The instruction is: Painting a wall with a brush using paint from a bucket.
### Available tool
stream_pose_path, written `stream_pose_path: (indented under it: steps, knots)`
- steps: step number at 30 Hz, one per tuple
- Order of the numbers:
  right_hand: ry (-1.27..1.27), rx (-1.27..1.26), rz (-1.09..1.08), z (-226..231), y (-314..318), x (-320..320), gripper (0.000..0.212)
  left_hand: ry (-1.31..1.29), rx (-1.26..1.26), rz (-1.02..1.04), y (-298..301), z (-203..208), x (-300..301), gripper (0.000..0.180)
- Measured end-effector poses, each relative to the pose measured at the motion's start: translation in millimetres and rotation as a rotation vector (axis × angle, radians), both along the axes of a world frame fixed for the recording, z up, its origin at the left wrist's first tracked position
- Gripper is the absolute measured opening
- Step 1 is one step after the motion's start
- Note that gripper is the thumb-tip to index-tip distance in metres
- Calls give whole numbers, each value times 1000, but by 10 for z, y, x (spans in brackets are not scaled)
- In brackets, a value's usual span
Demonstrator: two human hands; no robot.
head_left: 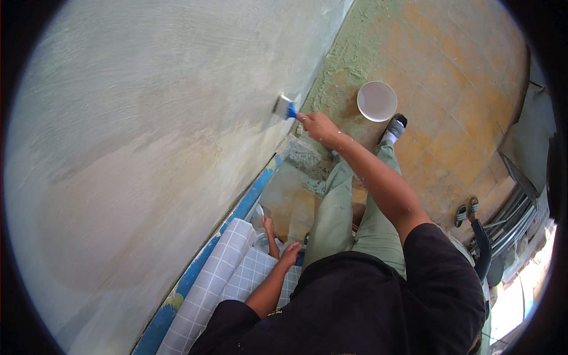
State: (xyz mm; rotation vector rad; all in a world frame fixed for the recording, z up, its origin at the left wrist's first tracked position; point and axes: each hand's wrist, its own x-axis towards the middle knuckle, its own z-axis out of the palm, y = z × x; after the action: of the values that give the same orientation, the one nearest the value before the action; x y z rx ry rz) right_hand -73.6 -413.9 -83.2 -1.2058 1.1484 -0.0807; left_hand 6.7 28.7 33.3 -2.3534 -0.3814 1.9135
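Note:
My right hand [319, 127] grips the blue handle of a wide paintbrush [284, 107]. Its pale bristles lie against the grey plastered wall [177, 130], low down near the floor. Damp-looking darker patches spread across the wall to the left. My left hand [290, 254] hangs by my left thigh with its fingers curled, and nothing shows in them. Ahead of my foot stands a round white bucket [377, 101] of pale, milky liquid. Below the brush, another person's hand [268, 223] holds a small white tool whose kind I cannot make out.
A grey sheet roll with white grid lines [207, 278] lies along the wall's blue-painted base strip [248, 198]. Greenish splatter covers the tiled floor [455, 89] by the wall. At the right are someone's sandalled feet [467, 212] and stacked metal tubes [515, 222].

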Motion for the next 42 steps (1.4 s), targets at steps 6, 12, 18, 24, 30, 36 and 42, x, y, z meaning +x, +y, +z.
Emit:
stream_pose_path:
  steps: [6, 12, 18, 24, 30, 36, 42]
  knots:
    - [-345, -96, 91, 1579, -101, -249, 45, -37, -65, 48, -58, -8, -40, 50]
    - [-681, 1, 73, 1435, -176, -220, 39, -15, -98, 30, -386, 18, -119, 50]
    - [-36, 30, 10, -167, 64, -268, 50, 69, -26, -28, -414, 7, -155, 54]
    - [-290, -87, 20, 1081, -34, -78, 44, -81, 7, 32, -361, 178, -407, 51]
    - [-687, 81, 266, 2191, -120, -859, 41, -141, -192, 74, -583, 205, -803, 49]
    - [-498, 117, 326, 2408, -161, -1640, 42, -223, -342, 163, -890, 285, -977, 48]
    - [-383, 131, 127, 2255, -388, -2583, 23, -335, -578, 98, -1305, 170, -1200, 46]
